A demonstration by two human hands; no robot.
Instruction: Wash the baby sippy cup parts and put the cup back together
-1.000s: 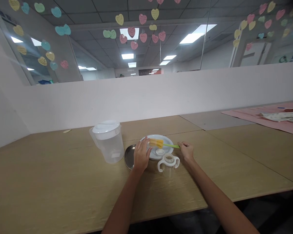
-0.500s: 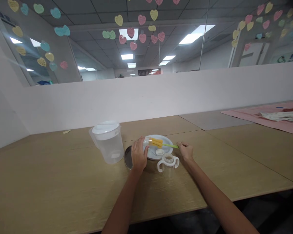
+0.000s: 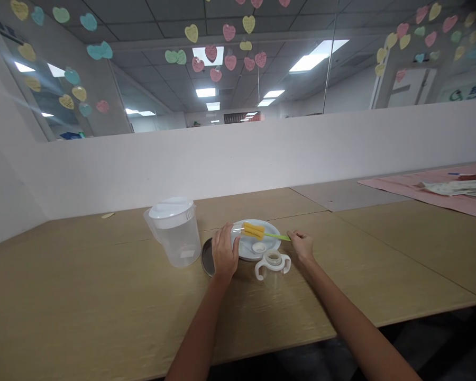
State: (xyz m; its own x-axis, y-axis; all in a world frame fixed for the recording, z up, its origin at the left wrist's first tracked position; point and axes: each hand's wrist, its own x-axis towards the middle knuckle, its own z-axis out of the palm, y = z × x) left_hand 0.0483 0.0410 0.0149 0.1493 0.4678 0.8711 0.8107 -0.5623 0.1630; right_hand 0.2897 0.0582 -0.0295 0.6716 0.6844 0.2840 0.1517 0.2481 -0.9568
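A white plate [image 3: 270, 231] lies on the wooden table [image 3: 103, 296], holding a yellow sponge brush [image 3: 254, 230] with a green handle and a small white cap [image 3: 258, 247]. My left hand [image 3: 224, 254] rests with fingers stretched over the plate's left rim and a dark metal lid [image 3: 205, 257]. My right hand [image 3: 301, 246] lies at the end of the green handle, fingers curled near it; whether it grips the handle is unclear. A clear baby bottle with white handles [image 3: 273, 263] stands between my hands.
A clear plastic pitcher with a white lid [image 3: 172, 229] stands left of the plate. A pink cloth [image 3: 432, 190] with items on it lies far right. A white partition wall [image 3: 238, 153] runs behind the table. The table's front edge drops off near my right forearm.
My left hand has slid slightly left and back along the plate's rim. The right hand and the brush have barely moved.
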